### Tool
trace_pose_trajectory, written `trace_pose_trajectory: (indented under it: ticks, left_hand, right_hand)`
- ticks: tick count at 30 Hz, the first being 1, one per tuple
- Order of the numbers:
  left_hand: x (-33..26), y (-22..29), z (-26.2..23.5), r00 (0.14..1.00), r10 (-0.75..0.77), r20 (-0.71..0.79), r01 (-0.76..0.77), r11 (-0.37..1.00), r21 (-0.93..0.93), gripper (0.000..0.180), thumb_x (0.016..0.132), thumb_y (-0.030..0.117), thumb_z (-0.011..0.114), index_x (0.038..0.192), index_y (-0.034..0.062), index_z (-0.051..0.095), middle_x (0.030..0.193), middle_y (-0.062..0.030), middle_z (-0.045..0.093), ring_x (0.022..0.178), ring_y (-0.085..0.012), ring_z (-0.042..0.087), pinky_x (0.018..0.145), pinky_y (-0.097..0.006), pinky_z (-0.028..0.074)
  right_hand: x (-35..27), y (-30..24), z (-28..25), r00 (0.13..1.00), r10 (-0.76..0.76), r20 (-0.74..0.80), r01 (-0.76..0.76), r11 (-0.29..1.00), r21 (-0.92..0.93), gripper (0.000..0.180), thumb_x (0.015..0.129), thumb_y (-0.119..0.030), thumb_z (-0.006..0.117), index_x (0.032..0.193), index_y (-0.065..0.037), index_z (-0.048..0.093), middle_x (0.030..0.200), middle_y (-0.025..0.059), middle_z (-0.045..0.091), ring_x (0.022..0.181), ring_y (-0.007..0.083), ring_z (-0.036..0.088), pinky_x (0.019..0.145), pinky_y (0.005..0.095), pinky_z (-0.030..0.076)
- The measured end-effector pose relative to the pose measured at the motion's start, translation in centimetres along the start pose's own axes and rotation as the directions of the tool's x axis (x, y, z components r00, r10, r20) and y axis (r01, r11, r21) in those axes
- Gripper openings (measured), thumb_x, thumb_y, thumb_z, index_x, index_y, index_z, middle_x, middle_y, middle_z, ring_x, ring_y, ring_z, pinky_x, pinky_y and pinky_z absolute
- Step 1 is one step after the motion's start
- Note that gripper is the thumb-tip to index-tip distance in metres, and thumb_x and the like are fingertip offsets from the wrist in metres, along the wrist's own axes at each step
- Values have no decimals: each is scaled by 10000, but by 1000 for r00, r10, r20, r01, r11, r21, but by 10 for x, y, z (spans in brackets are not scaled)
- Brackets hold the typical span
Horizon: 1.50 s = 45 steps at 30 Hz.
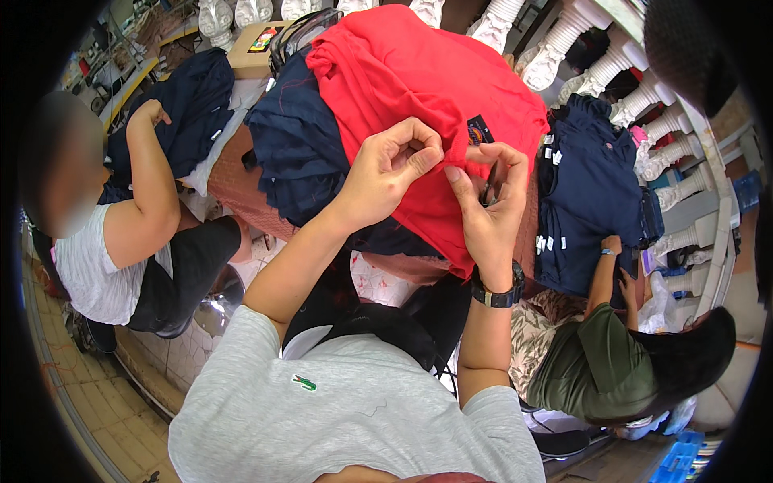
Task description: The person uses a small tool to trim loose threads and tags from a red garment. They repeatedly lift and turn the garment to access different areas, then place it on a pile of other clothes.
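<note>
Red garment [419, 84], bright, rumpled; dark label [480, 130] at right. Left hand [394, 171] and right hand [491, 193] pinching its cloth.

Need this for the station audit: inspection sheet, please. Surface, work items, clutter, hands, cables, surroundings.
Surface: brown table covering, largely hidden by garments.
Work items: red garment over stacked navy garments; small metal tool, partly hidden.
Clutter: cardboard box beyond the stack, upper left.
Left hand: thumb and forefinger pinch the red garment.
Right hand: holds the tool, thumb at the red garment.
Cables: thin dark strands near right elbow; cannot tell if cables.
Surroundings: left co-worker, right co-worker, white balusters.
</note>
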State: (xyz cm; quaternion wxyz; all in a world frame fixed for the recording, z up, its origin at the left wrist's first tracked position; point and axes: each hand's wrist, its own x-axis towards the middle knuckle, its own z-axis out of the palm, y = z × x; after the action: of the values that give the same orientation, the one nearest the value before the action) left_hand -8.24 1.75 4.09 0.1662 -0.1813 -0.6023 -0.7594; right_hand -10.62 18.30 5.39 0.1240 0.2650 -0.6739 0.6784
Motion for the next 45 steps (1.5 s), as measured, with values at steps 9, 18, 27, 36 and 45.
trace_pose_trajectory:
  ticks: [9,18,27,36,45]
  left_hand:
    - [-3,2,4,1000,-1,13,0,999,34,115,1008,148,629,987,43,586,972,-21,621,926,-80,573,857,-247,475]
    - [-5,7,2,995,-59,84,58,998,10,111,1001,130,635,989,29,591,979,-14,613,933,-69,567,874,-247,475]
    - [-14,23,-2,970,226,84,-226,731,644,264,945,219,697,984,1,555,1001,-98,576,921,-188,580,844,-320,473]
    - [-42,19,-10,989,74,-128,34,729,684,300,883,148,757,1084,-1,591,951,-78,559,830,-166,564,757,-315,476]
    - [-12,31,-16,785,604,-136,-342,606,719,215,955,35,662,1144,-34,586,1173,-104,595,1069,-152,583,954,-283,457]
  right_hand:
    - [-34,-31,6,882,403,242,-436,894,99,308,1061,-286,498,912,-23,558,694,-28,421,605,42,365,526,228,306]
    - [-24,-6,7,888,391,240,-446,860,249,406,1102,-324,378,895,-26,561,662,-48,370,523,30,297,463,221,231]
    - [-18,-5,2,908,360,216,-418,818,394,408,1098,-331,372,774,-89,432,642,-44,325,512,35,277,453,229,201]
    - [-5,-13,15,998,-63,-14,60,989,-132,171,887,-78,776,922,37,655,892,-15,494,639,22,405,533,202,303]
    - [26,-26,14,950,309,-44,-271,887,375,162,975,-197,683,844,-103,670,563,-92,429,434,9,304,417,207,203]
